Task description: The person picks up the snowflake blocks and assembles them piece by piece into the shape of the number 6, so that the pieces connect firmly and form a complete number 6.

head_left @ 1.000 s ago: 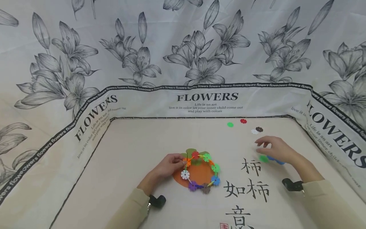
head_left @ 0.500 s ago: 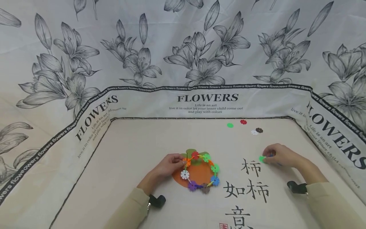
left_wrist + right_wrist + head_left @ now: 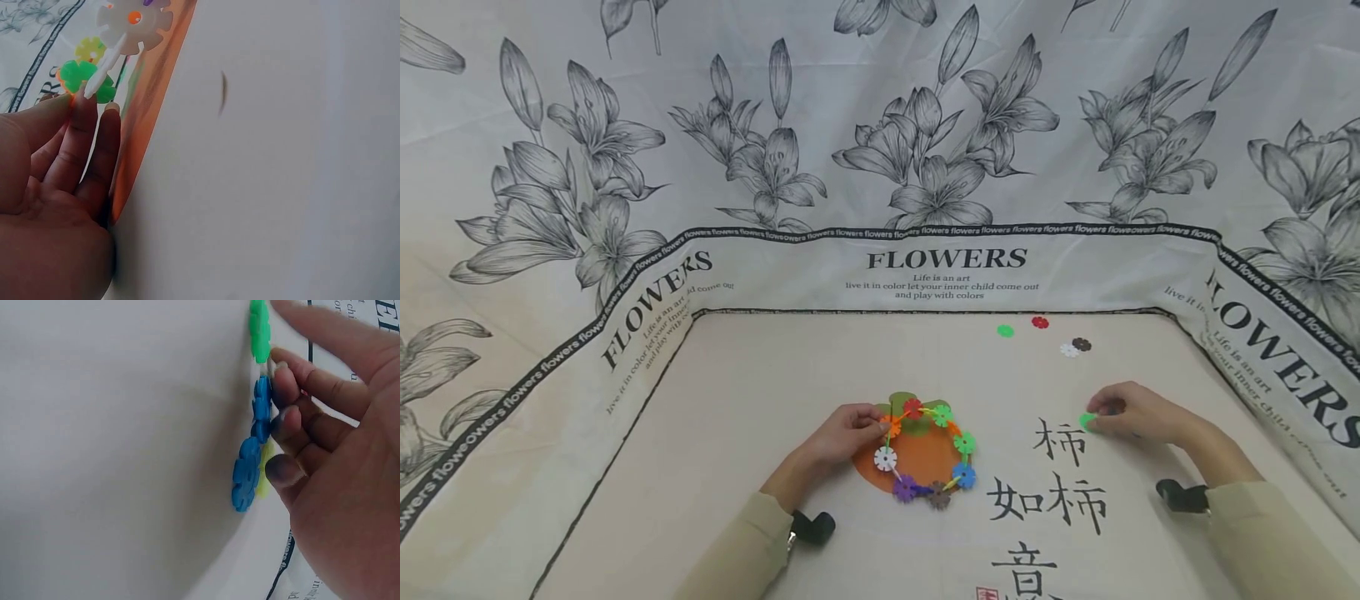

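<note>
In the head view, my left hand (image 3: 842, 435) pinches the orange disc (image 3: 891, 426) on the left side of a ring of coloured notched discs, over an orange printed fruit (image 3: 925, 454). A white disc (image 3: 134, 25) and a green one (image 3: 77, 75) show by the left fingertips (image 3: 81, 97) in the left wrist view. My right hand (image 3: 1146, 415) holds a green disc (image 3: 1087, 421) at its edge between thumb and forefinger. Beside its curled fingers, the right wrist view shows blue discs (image 3: 247, 475) and a yellow one (image 3: 267, 469); the head view hides these behind the hand.
Toward the back of the cloth lie a green disc (image 3: 1005, 331), a red one (image 3: 1040, 322), a white one (image 3: 1069, 351) and a brown one (image 3: 1082, 343). Black printed characters (image 3: 1060, 442) stand between the hands. Raised cloth sides (image 3: 947, 275) surround the surface.
From above the green and blue discs, my right hand has come down and to the right, and its fingers have closed on the green one. My left hand has stayed on the ring.
</note>
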A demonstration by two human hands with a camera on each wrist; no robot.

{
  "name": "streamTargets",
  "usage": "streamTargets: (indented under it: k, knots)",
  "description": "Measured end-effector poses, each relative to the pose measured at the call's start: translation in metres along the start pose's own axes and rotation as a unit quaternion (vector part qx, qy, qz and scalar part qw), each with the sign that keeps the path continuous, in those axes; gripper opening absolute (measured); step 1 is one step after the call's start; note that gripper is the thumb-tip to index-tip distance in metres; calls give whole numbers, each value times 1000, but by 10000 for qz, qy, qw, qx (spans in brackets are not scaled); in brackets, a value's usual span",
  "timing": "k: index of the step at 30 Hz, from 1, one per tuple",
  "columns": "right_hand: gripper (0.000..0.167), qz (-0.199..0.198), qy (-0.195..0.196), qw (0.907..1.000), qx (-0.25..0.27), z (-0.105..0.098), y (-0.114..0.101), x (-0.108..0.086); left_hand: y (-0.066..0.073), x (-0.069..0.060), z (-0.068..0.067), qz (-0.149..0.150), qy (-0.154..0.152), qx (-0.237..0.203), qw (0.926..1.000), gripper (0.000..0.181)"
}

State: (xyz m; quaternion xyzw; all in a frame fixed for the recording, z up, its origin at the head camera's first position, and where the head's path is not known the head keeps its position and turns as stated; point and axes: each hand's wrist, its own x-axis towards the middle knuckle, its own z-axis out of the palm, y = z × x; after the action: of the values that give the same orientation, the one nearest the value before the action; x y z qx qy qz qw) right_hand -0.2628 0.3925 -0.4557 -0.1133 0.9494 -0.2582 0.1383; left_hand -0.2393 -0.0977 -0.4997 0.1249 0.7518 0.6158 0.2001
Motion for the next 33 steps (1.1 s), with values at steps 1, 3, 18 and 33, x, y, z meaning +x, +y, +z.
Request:
streamTargets:
  k: [1,3,18,33]
  knots:
    - [39,-7,9,10000,30,1,-1,-1,0,0,0,6,-4,-8,10000,17]
    - [37,-83,29,9999,52,2,-2,-4,0,0,1,12,-7,-10,10000,17]
    - [17,-767,493,9941,582,15,-56,3,-3,-1,0,42,21,120,9999,18]
    - [22,-2138,42,9653,1501,55,-182,56,-4,1,-1,175,2,87,9998,19]
